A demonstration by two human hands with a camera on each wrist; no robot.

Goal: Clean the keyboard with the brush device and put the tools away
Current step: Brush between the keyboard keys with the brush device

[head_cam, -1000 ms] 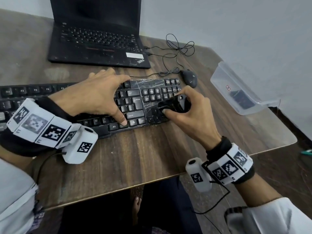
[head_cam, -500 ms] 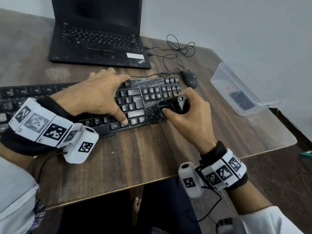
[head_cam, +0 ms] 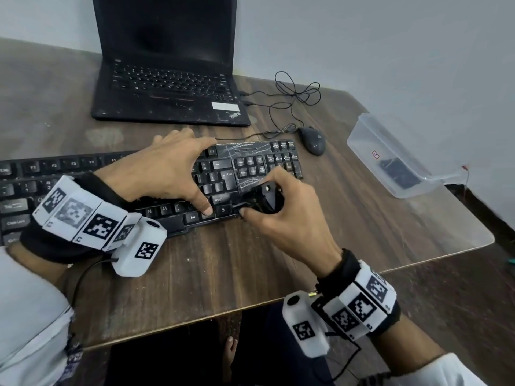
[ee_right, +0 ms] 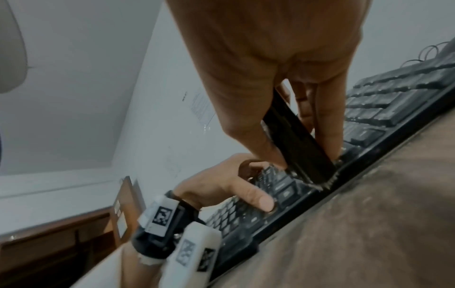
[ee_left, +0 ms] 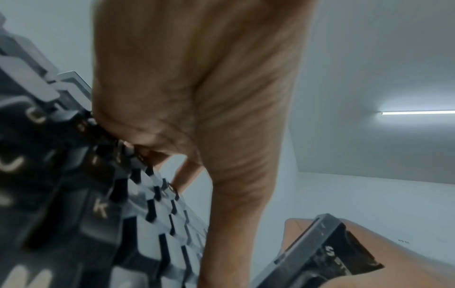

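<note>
Wooden table (head_cam: 250, 263) under everything. Black laptop (head_cam: 167, 79) open, beyond the keyboard, dark screen upright. Black keyboard (head_cam: 250, 162) flat on the table in front of the laptop, running off past the left edge of the head view. Clear plastic container (head_cam: 390, 160) well to the right of the keyboard near the table's right edge, something dark inside, too blurred to tell what. Left hand (head_cam: 161, 171) spread palm-down over the keyboard's middle, fingers straight and reaching the far edge, thumb tip pressed on a key of the front row just beside Alt; nothing gripped. Right hand (head_cam: 281, 215) at the keyboard's front right part, fingers and thumb curled round the black brush device (head_cam: 262, 200), pinched between thumb and forefingers. Brush device tilted, lower end down on the keys near the keyboard's front edge; from the right wrist, bristles (ee_right: 322, 183) splayed against the front row. Black mouse (head_cam: 312, 140) just beyond the keyboard's right end, thin cable (head_cam: 295, 93) looped behind it.
</note>
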